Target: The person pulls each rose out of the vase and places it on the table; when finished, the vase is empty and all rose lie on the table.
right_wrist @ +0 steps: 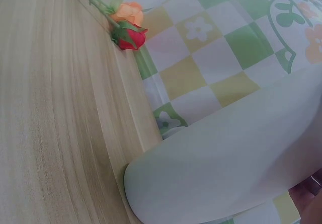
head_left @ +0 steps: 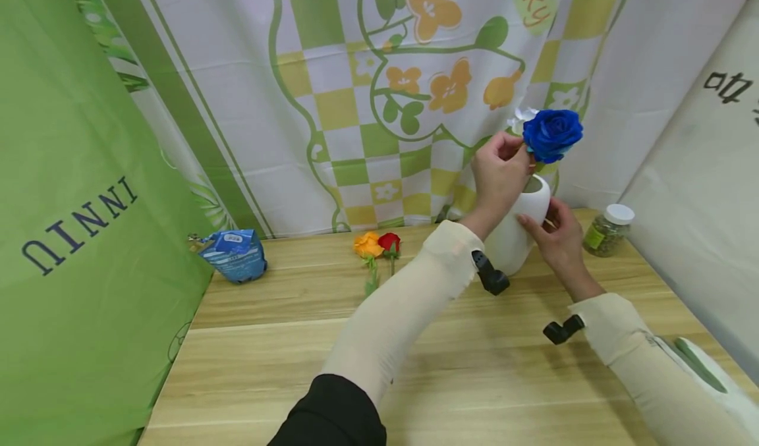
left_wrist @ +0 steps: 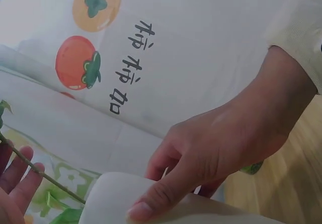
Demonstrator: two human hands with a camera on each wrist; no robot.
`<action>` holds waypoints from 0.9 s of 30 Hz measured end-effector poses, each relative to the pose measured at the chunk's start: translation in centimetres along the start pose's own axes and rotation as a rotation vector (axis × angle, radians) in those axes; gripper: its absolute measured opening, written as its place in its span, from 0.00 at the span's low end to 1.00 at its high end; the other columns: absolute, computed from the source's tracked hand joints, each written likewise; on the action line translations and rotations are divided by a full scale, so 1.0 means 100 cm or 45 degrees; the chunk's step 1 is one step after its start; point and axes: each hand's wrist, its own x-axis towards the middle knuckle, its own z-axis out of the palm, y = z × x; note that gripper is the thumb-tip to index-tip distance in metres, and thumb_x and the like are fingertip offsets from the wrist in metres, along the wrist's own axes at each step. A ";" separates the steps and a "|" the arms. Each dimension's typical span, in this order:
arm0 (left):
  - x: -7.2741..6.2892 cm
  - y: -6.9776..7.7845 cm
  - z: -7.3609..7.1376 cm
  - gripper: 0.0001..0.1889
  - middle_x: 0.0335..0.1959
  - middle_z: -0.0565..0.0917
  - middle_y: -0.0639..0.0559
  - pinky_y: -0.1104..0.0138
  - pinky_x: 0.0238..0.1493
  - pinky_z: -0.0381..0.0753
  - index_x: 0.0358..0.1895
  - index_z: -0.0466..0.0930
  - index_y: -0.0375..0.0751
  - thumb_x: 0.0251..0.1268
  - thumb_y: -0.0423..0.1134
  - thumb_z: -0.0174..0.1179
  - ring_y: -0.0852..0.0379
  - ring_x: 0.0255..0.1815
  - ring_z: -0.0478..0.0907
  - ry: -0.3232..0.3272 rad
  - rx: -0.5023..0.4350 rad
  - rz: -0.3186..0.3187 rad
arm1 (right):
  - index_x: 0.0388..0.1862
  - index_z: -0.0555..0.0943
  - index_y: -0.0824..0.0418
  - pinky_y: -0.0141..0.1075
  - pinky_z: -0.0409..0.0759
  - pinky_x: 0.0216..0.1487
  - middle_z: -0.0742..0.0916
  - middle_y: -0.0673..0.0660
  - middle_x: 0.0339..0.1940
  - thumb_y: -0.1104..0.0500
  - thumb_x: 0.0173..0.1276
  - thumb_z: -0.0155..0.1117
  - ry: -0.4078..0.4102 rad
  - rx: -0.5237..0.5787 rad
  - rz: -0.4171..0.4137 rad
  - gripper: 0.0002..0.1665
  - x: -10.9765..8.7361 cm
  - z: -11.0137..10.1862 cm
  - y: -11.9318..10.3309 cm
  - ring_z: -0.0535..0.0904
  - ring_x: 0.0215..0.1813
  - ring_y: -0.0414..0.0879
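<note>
A blue rose [head_left: 553,135] is in my left hand [head_left: 501,172], whose fingers pinch it just below the bloom. In the left wrist view its thin stem [left_wrist: 55,182] runs down to the mouth of a white vase [head_left: 512,235], where the vase wall hides its lower end. My right hand [head_left: 554,235] holds the vase near its rim, with the thumb [left_wrist: 151,204] along the near side. The vase stands on the table, its base [right_wrist: 138,194] resting on the wood. A small white bloom [head_left: 522,118] shows just behind the blue rose.
An orange rose [head_left: 367,244] and a red rose [head_left: 389,242] lie at the table's back edge. A blue bag [head_left: 237,256] stands at the left, and a white-lidded jar [head_left: 606,232] is right of the vase. Curtains hang close behind the wooden table [head_left: 284,354].
</note>
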 end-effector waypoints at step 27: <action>0.032 0.055 0.001 0.04 0.25 0.87 0.39 0.68 0.22 0.87 0.32 0.79 0.32 0.65 0.30 0.59 0.64 0.16 0.81 0.179 -0.010 0.086 | 0.73 0.67 0.61 0.28 0.80 0.63 0.77 0.62 0.67 0.49 0.67 0.70 -0.075 -0.169 0.099 0.40 -0.001 -0.004 -0.003 0.75 0.61 0.37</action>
